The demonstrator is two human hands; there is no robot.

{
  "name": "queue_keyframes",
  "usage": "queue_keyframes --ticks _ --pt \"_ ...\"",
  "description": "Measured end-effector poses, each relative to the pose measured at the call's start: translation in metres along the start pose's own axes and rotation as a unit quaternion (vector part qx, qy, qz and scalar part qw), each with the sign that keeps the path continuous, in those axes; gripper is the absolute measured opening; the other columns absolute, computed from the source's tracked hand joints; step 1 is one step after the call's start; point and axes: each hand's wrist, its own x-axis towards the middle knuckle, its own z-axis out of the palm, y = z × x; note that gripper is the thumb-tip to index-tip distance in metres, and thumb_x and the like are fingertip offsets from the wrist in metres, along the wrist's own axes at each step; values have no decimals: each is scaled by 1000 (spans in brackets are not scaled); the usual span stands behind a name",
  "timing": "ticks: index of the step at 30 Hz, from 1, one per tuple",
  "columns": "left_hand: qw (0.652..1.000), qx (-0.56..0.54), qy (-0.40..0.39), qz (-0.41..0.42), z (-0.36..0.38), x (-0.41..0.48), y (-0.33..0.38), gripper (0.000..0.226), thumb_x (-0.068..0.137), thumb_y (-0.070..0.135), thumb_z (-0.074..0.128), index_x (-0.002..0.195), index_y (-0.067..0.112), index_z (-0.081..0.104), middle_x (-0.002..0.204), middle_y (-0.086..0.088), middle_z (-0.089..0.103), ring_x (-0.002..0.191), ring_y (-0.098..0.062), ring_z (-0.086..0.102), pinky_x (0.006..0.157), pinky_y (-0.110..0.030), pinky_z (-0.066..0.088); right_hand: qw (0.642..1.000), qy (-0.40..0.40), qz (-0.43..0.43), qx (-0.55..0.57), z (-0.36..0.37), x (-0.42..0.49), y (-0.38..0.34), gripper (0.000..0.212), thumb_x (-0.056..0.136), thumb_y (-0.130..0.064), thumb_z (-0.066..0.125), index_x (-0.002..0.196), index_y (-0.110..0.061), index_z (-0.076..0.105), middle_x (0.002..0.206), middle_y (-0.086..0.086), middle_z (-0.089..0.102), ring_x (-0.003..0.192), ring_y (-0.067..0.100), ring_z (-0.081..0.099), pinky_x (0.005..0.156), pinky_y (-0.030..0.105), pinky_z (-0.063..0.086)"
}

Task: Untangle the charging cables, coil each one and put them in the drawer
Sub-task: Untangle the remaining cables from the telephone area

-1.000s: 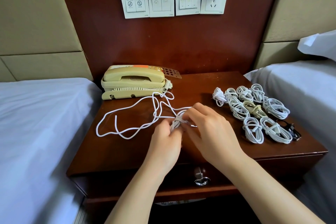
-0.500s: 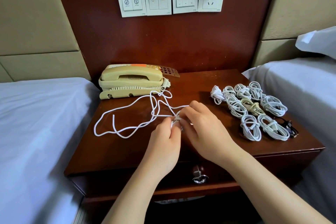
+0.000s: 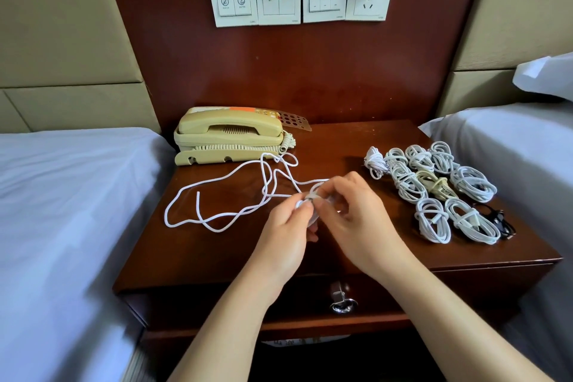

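One loose white cable (image 3: 217,230) sprawls on the table (image 3: 217,260) in front of the telephone (image 3: 229,133). Its end is wound into a small loop, pinched by left grip (image 3: 285,232) and right grip (image 3: 356,220), fingers curled. Coiled cables (image 3: 432,220) – cluster, right of the telephone. Drawer (image 3: 279,298) – closed, in front of and below the telephone.

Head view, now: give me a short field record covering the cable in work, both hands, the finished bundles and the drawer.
cable in work: loose white cable, sprawled over the nightstand toward the telephone
left hand: pinches a small started coil at the cable's near end
right hand: pinches the same coil
finished: coiled bundles at right, mostly white, one beige, one black
drawer: closed, metal pull on its front
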Motion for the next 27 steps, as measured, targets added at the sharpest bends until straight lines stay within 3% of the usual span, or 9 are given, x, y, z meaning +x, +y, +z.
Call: queue_keyframes --ticks 3,6,9,13,16,19,21,23,27 --pt "1000 -1 3 21 3 1 4 31 101 15 33 100 20 64 79 7 61 75 -7 53 69 -25 43 998 53 -24 -5 2 -1 -3 22 90 -14 60 81 -31 52 81 -15 44 77 -2 49 66 14 40" --pt "994 102 17 37 4 0 1 33 101 22 35 128 20 54 114 2 63 105 -10 58 91 -30 48 998 42 -25 -27 2 -1 0 18 92 -11 57 83 -26 54 84 -15 43 76 3 48 68 21 37" --pt "987 151 32 39 3 1 -4 40 100 25 35 139 22 43 132 1 55 122 -15 50 103 -39 42 1000 4 3 -14 3 -1 0 11 94 -11 53 88 -19 58 84 -12 43 73 0 46 65 12 35" --pt "998 53 21 27 1 1 -6 31 101 18 35 124 25 55 107 5 63 97 -7 59 76 -22 47 995 -80 30 41 -3 4 0 17 95 -11 51 85 -20 61 87 -1 48 76 -9 44 70 5 35" --pt "1000 -16 23 14 1 4 -11 30 101 16 34 105 20 64 81 6 59 76 -7 53 67 -24 43 991 -116 44 46 -5 7 3 20 95 -12 52 81 -25 58 86 -5 43 74 -13 41 72 4 34" --pt "998 -43 33 18 3 6 -13 34 101 15 34 88 21 66 67 12 59 69 -7 50 64 -25 43 989 -117 42 79 -8 8 4 28 94 -11 53 74 -30 53 84 -5 41 73 -14 40 72 4 33" --pt "999 -15 33 30 5 7 -13 34 101 15 35 89 23 66 68 13 60 70 -6 52 64 -24 43 989 -107 39 99 -9 7 6 30 93 -8 54 73 -30 53 84 -5 41 73 -13 40 73 5 34" --pt "998 -5 44 33 8 8 -13 32 101 16 35 95 23 65 83 8 65 79 -8 58 69 -25 45 991 -83 35 103 -7 4 6 23 93 -7 55 78 -25 56 88 -2 43 76 -12 40 74 5 34" --pt "998 5 41 49 15 5 -4 31 101 15 34 111 22 62 106 1 70 102 -9 64 87 -28 49 997 21 2 69 -2 0 5 12 90 -11 61 87 -22 59 88 -10 46 77 -3 47 68 12 39"
